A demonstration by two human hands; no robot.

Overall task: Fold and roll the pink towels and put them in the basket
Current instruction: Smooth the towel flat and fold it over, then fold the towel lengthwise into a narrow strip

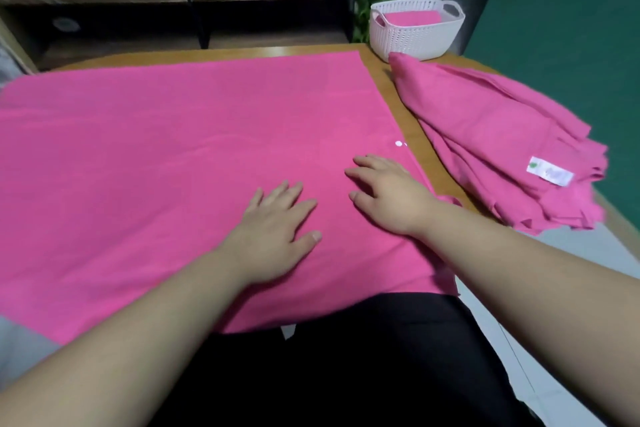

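Observation:
A large pink towel (166, 149) lies spread flat over most of the table, its near edge hanging toward my lap. My left hand (273, 236) rests flat on it near the front, fingers straight and spread. Just to its right, my right hand (388, 194) also lies palm down on the towel close to its right edge. A pile of several more pink towels (491, 135), one showing a white label, sits at the table's right side. The white perforated basket (415, 35) stands at the far right corner with a pink towel (412, 17) inside.
A strip of bare wooden table (391, 94) shows between the spread towel and the pile. Behind the table stand dark wooden shelves (194, 21) with glass tanks on top. A green wall rises at the right, with plant leaves beside the basket.

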